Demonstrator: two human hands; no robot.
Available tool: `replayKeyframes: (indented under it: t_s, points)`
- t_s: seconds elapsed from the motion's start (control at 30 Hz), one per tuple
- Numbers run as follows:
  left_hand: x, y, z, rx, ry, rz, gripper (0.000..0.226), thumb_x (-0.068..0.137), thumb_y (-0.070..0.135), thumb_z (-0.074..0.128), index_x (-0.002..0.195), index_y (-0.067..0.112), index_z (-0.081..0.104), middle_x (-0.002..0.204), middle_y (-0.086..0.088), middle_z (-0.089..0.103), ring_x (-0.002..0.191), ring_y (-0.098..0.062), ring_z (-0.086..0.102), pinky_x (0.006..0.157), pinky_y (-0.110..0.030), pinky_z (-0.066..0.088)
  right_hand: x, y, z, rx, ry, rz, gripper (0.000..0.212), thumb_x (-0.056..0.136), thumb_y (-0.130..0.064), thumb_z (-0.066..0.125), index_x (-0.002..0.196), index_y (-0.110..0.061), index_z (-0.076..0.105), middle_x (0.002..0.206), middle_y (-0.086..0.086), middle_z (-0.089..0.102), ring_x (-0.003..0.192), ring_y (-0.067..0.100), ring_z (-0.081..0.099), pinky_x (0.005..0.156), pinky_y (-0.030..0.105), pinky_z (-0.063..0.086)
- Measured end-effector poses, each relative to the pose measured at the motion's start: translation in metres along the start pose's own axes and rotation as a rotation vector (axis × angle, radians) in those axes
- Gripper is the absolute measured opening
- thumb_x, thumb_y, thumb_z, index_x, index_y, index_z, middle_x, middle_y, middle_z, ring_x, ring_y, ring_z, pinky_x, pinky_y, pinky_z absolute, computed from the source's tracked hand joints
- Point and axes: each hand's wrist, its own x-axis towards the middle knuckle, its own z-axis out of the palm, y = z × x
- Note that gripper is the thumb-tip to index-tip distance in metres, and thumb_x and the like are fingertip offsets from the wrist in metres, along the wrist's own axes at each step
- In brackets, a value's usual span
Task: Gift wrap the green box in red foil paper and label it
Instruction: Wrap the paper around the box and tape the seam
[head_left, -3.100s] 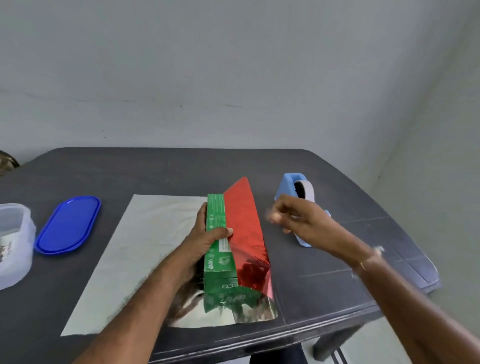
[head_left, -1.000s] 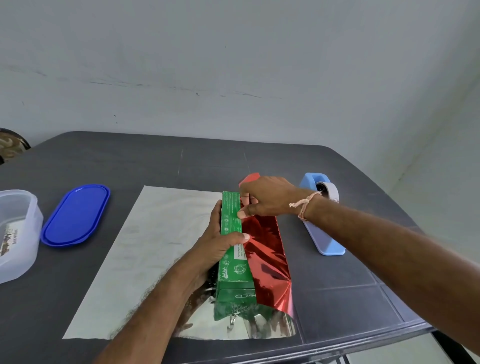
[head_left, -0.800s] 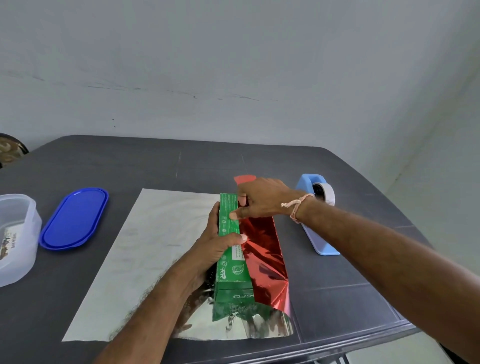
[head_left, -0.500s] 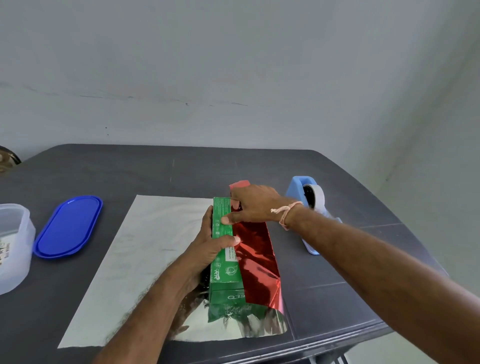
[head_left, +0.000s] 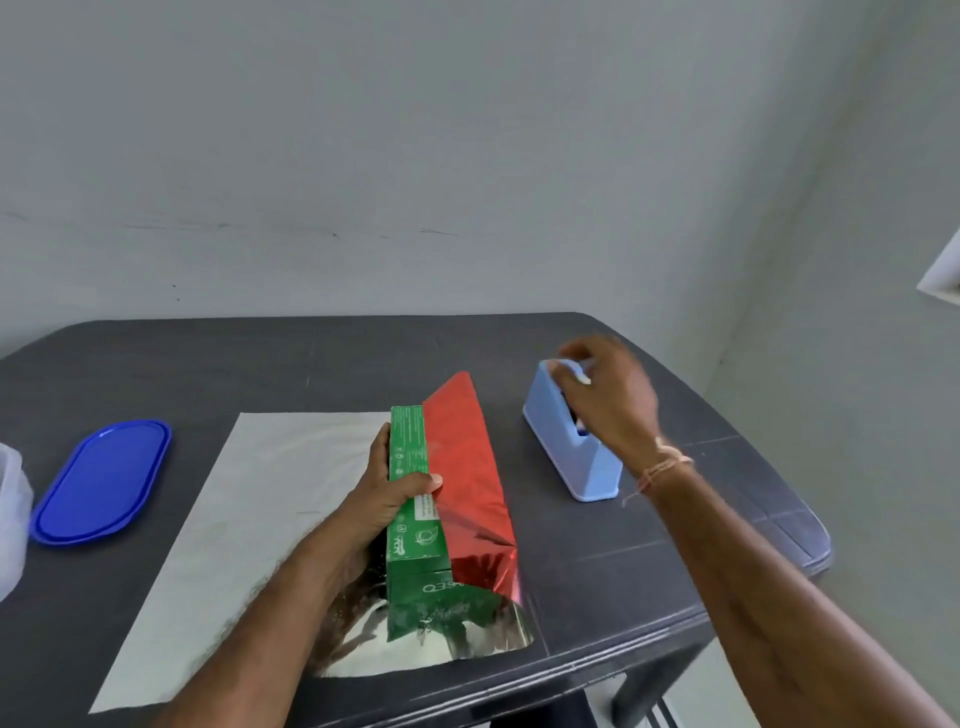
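**Green box (head_left: 415, 499) on edge, foil half up**

Stands at table's (head_left: 623, 571) near middle on red foil paper's (head_left: 467, 467) silver back; red flap up its right face. L hand (head_left: 387, 499) grips box, thumb across top. R hand (head_left: 608, 395) at tape dispenser's (head_left: 576, 457) far top; blurred, can't tell if fingers pinch anything.

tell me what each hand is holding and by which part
Left hand grips the green box mid-length, thumb over its top. Right hand is at the tape dispenser, blurred; whether it holds anything cannot be told.
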Motion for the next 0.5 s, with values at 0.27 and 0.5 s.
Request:
replayKeyframes:
  t_s: [0.27,0.5]
  points:
    - [0.001,-0.001,-0.001,0.012,0.007,0.016,0.112,0.047,0.033,0.086,0.145,0.043,0.033,0.124,-0.006,0.065,0.099,-0.03,0.071,0.081,-0.046,0.059,-0.015,0.072,-0.025,0.463,-0.422,0.64,0.042,0.096,-0.034,0.07,0.113,0.005,0.068,0.119,0.022,0.068,0.102,0.029,0.07,0.082,0.042,0.063]
    - [0.003,-0.002,0.001,-0.028,0.002,0.015,0.107,0.059,0.02,0.081,0.151,0.04,0.03,0.127,-0.004,0.066,0.1,-0.03,0.069,0.081,-0.044,0.057,-0.006,0.058,-0.037,0.533,-0.496,0.764,0.037,0.09,-0.015,0.077,0.117,0.006,0.064,0.113,0.016,0.06,0.102,0.04,0.069,0.086,0.055,0.061]
